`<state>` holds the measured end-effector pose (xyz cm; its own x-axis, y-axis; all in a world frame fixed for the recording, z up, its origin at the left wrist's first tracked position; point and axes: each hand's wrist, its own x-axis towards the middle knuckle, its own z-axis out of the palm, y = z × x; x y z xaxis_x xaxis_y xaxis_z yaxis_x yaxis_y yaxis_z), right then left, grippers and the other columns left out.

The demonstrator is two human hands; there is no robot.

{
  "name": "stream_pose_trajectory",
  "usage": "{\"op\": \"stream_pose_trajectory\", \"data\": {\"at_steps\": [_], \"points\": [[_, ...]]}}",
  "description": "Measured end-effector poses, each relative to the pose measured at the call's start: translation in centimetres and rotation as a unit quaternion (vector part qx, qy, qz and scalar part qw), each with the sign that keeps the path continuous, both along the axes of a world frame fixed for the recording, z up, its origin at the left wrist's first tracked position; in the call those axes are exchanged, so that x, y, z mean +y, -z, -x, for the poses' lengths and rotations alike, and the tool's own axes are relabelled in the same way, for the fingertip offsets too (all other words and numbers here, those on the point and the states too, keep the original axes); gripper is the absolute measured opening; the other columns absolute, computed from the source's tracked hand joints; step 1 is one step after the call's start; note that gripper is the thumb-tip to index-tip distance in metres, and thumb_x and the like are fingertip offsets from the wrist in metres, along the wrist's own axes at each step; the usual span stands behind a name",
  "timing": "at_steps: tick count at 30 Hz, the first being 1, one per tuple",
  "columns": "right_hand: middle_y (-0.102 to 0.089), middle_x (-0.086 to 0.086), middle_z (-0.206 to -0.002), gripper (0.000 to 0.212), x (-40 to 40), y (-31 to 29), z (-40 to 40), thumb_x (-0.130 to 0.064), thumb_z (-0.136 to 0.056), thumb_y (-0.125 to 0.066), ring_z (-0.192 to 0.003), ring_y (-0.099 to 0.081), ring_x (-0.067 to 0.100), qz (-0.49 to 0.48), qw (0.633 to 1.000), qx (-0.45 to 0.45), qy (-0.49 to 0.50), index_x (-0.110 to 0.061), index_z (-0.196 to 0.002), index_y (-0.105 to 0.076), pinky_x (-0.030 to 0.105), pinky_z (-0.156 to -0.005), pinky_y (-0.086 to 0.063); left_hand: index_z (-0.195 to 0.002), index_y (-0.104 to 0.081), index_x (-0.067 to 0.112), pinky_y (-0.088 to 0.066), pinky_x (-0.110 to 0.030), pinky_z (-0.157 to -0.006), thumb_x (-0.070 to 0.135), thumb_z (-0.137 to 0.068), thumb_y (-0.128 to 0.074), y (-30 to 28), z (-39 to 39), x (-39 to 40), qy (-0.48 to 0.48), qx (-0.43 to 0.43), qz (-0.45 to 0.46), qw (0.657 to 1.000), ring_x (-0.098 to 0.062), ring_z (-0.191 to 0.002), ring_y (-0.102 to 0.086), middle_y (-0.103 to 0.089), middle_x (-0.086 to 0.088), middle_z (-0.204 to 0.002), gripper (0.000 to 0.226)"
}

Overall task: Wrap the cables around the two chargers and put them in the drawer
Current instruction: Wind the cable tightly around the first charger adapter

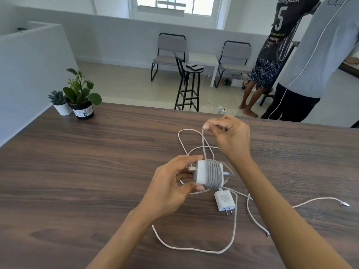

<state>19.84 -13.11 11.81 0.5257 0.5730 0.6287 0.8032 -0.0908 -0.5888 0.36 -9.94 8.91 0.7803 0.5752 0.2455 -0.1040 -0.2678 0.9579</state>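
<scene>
White charger [201, 174] gripped by left hand [171, 183]; right hand [227, 133] pinches its cable [203, 144].

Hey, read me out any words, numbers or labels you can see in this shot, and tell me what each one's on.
"5": large white number on the back of the dark jersey.
Script above that number: cut off by the frame edge, unreadable.
Smaller jersey print lower down: too blurred.
Label on the black plant pot: too small to read.
Chargers: no legible text.

Big white charger [201, 174] held above the worktop, grey cable [212, 175] coiled round it; small white charger [224, 199] lies flat, its cable [194, 247] sprawling loose.
</scene>
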Motion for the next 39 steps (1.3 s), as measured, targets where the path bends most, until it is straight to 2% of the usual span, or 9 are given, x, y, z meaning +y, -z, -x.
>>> {"op": "stream_pose_trajectory", "data": {"at_steps": [4,8,12,14,18,22,25,31,39], "points": [[-0.063,-0.004,-0.066,0.006,-0.1,0.5,0.1,-0.026,-0.076,-0.074,-0.058,-0.049,0.004,-0.008,0.999,0.041,-0.014,-0.03,-0.08,-0.075,0.022,-0.06,-0.043,-0.12,-0.063,0.027,-0.053,-0.033,-0.09,0.0,-0.066,-0.077,-0.2,0.5,0.2,-0.006,-0.023,0.016,1.0,-0.025,-0.098,-0.065,-0.062,0.003,-0.116,0.061],[-0.07,0.011,-0.073,0.007,-0.4,1.2,0.0,-0.024,-0.075,-0.076,-0.063,-0.058,0.02,-0.033,0.996,0.072,-0.045,-0.028,-0.081,-0.075,0.038,-0.062,-0.05,-0.119,-0.062,0.016,-0.054,-0.028,-0.086,-0.011,-0.066,-0.075,-1.1,1.1,0.4,0.012,-0.053,0.056,0.997,-0.024,-0.096,-0.066,-0.063,-0.006,-0.117,0.061],[-0.068,0.016,-0.073,0.012,-1.2,2.1,0.7,-0.023,-0.073,-0.077,-0.066,-0.061,0.033,-0.077,0.983,0.144,-0.078,-0.027,-0.084,-0.075,0.05,-0.065,-0.052,-0.115,-0.06,0.012,-0.052,-0.02,-0.081,0.002,-0.059,-0.084,-2.9,1.7,1.5,-0.01,-0.12,0.1,0.988,-0.01,-0.097,-0.067,-0.07,0.005,-0.108,0.062],[-0.067,0.008,-0.071,0.014,-1.6,3.0,1.3,-0.029,-0.076,-0.073,-0.061,-0.059,0.026,-0.071,0.992,0.084,-0.06,-0.025,-0.09,-0.075,0.045,-0.057,-0.05,-0.116,-0.059,0.01,-0.052,-0.018,-0.078,0.01,-0.061,-0.081,-3.9,1.7,2.2,-0.036,-0.141,0.1,0.984,-0.007,-0.097,-0.067,-0.071,0.01,-0.105,0.059],[-0.065,-0.008,-0.072,0.024,-2.6,4.7,2.9,-0.017,-0.079,-0.075,-0.059,-0.054,0.013,-0.009,0.983,-0.182,-0.015,-0.032,-0.098,-0.074,0.028,-0.045,-0.046,-0.115,-0.061,0.014,-0.052,-0.017,-0.078,0.013,-0.069,-0.076,-5.3,1.2,3.3,-0.083,-0.159,0.097,0.979,-0.003,-0.096,-0.066,-0.071,0.009,-0.103,0.049],[-0.065,-0.008,-0.072,0.022,-3.6,5.5,4.9,-0.013,-0.082,-0.071,-0.059,-0.051,0.015,-0.007,0.969,-0.248,-0.005,-0.027,-0.098,-0.075,0.027,-0.044,-0.044,-0.113,-0.061,0.015,-0.053,-0.018,-0.077,0.008,-0.073,-0.074,-5.8,0.0,4.2,-0.126,-0.147,0.082,0.978,-0.001,-0.092,-0.067,-0.069,0.007,-0.103,0.042],[-0.065,-0.008,-0.069,0.016,-4.0,5.0,5.8,-0.014,-0.088,-0.062,-0.055,-0.047,0.015,-0.023,0.97,-0.241,-0.003,-0.022,-0.089,-0.076,0.026,-0.045,-0.042,-0.118,-0.061,0.013,-0.053,-0.019,-0.08,0.007,-0.077,-0.074,-5.3,-0.9,5.0,-0.162,-0.112,0.044,0.979,-0.005,-0.095,-0.068,-0.068,0.005,-0.105,0.044],[-0.063,-0.005,-0.067,0.004,-4.9,3.3,6.8,-0.014,-0.081,-0.072,-0.056,-0.052,0.017,-0.012,0.981,-0.192,-0.022,-0.017,-0.079,-0.074,0.03,-0.049,-0.045,-0.121,-0.059,0.014,-0.052,-0.016,-0.081,0.006,-0.072,-0.078,-3.3,-2.0,5.8,-0.183,-0.055,0.001,0.982,-0.007,-0.097,-0.067,-0.066,0.004,-0.107,0.052],[-0.058,-0.011,-0.064,0.008,-5.9,1.0,7.1,-0.024,-0.081,-0.067,-0.06,-0.055,0.011,0.062,0.989,-0.089,-0.099,-0.024,-0.077,-0.074,0.033,-0.052,-0.047,-0.121,-0.059,0.019,-0.053,-0.023,-0.087,0.006,-0.071,-0.079,-1.6,-2.2,5.6,-0.175,-0.028,-0.001,0.984,-0.011,-0.1,-0.066,-0.066,0.0,-0.112,0.055]]}}
